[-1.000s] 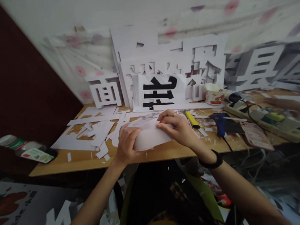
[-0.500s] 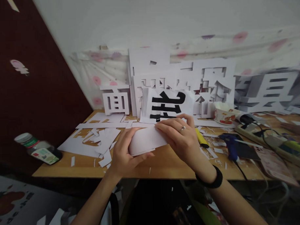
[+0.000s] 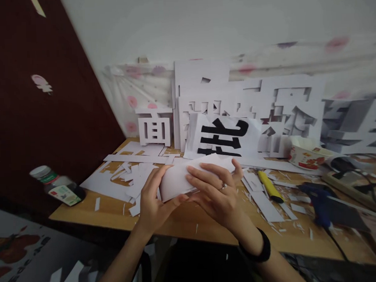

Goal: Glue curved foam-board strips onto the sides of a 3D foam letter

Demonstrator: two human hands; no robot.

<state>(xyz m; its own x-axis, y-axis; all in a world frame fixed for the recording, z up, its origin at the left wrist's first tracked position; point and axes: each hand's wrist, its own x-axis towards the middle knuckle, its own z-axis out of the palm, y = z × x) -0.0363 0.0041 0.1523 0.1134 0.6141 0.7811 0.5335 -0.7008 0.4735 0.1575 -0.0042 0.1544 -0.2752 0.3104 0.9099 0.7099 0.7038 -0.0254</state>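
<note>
Between both hands, above the front of the table, is a curved white sheet (image 3: 175, 181) of card or thin board. My left hand (image 3: 153, 195) grips its left end, thumb below and fingers behind. My right hand (image 3: 219, 191) is wrapped over the right part, fingers lying across its face, thumb partly hidden. A ring and a black wristband show on my right side. Just behind the hands, a paper with a large black printed character (image 3: 224, 133) leans against white boards with cut-out characters (image 3: 204, 87).
At left are paper scraps (image 3: 127, 176), a dark bottle (image 3: 56, 186) and a standing white character (image 3: 155, 127). To the right lie a yellow cutter (image 3: 269, 186), a blue glue gun (image 3: 318, 202) with a cable, a paper bowl (image 3: 307, 153) and white strips (image 3: 264, 204) on the wooden table (image 3: 191, 223).
My right hand has slid left across the white sheet, its fingers now flatter over its face. My view has turned right to left, so the surroundings sit farther right in the picture.
</note>
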